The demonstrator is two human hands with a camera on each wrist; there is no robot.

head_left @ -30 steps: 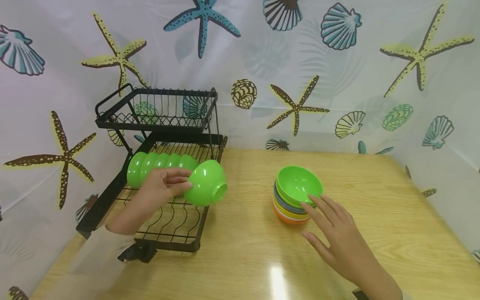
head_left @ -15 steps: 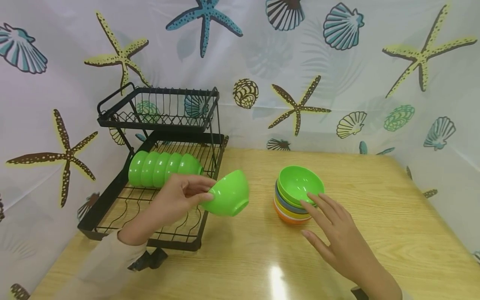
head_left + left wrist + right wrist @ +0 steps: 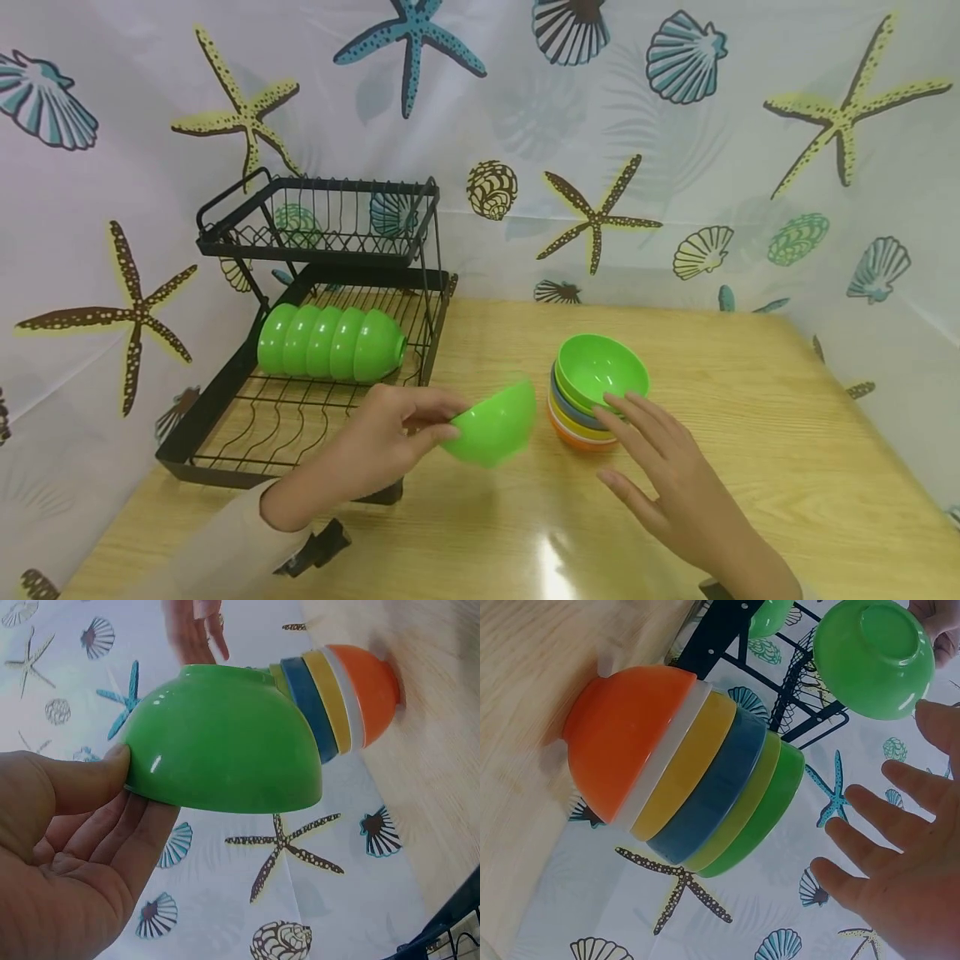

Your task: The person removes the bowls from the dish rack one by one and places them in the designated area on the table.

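Observation:
Between thumb and fingers my left hand (image 3: pixel 408 429) pinches the rim of a green bowl (image 3: pixel 493 423), held tilted above the table between the rack and the stack. In the left wrist view, this green bowl (image 3: pixel 225 742) overlaps part of the stack behind it. The stack of nested bowls (image 3: pixel 581 421) stands upright on the table, with orange at the bottom, then white, yellow, blue and green ones. My right hand (image 3: pixel 675 479) is at the near right side of the stack, fingers spread and holding nothing. In the right wrist view its fingertips (image 3: pixel 829 870) are apart from the stacked bowls (image 3: pixel 682 772).
A black two-tier dish rack (image 3: pixel 405 467) stands on the left of the wooden table (image 3: pixel 712 375). Several green bowls (image 3: pixel 322 342) stand on edge in a row on its lower tier; the upper basket (image 3: pixel 322 250) overhangs behind them. A patterned curtain (image 3: pixel 450 100) closes off the back and sides.
My left hand has carried the green bowl rightward and nearer to me, away from the rack toward the stack, and the bowl has tipped more upright. My right hand has hardly moved.

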